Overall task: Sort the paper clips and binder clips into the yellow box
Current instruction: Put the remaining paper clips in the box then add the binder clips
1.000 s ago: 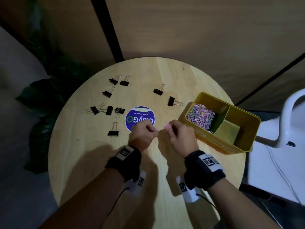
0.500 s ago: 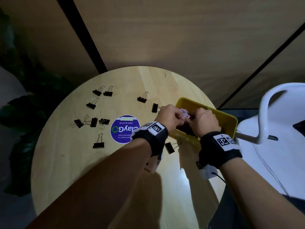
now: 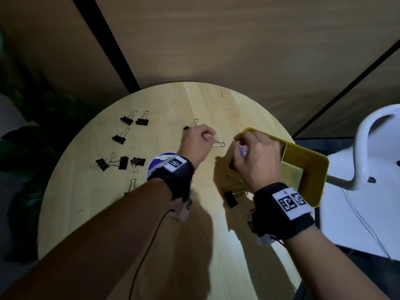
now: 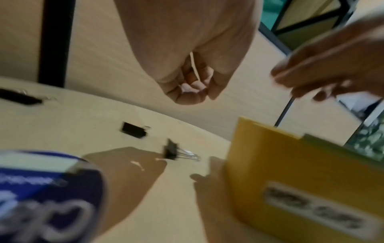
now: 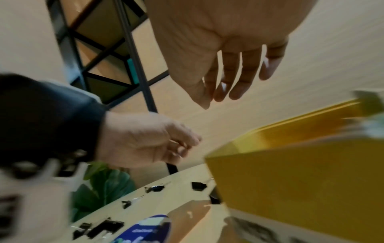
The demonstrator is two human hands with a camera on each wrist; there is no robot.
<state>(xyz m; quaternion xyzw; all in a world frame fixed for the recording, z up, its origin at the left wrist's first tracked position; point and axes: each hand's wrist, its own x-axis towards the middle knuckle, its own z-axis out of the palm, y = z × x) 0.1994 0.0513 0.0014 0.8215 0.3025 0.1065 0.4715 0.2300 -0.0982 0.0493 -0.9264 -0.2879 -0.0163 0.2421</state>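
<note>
The yellow box (image 3: 307, 158) stands at the table's right edge, with a heap of coloured paper clips (image 3: 242, 150) showing in its left compartment. My right hand (image 3: 255, 154) hovers over that compartment; in the right wrist view its fingers (image 5: 234, 78) hang nearly straight and hold nothing. My left hand (image 3: 200, 137) is just left of the box, with its fingers (image 4: 191, 92) curled in and nothing visible in them. It is above a black binder clip whose wire handle (image 3: 219, 144) pokes out from under it. This binder clip (image 4: 171, 150) lies on the table near the box wall (image 4: 290, 164).
Several black binder clips (image 3: 126, 120) lie scattered over the left half of the round wooden table (image 3: 194, 100), and one (image 3: 230, 199) lies by the box's near wall. A blue round sticker (image 3: 159, 162) sits mid-table. A white chair (image 3: 368, 148) stands to the right and a plant (image 3: 32, 148) to the left.
Both hands carried a pink paper clip from mid-table to the box. Since then my left hand has pulled back left, over a binder clip. My right hand stays over the box.
</note>
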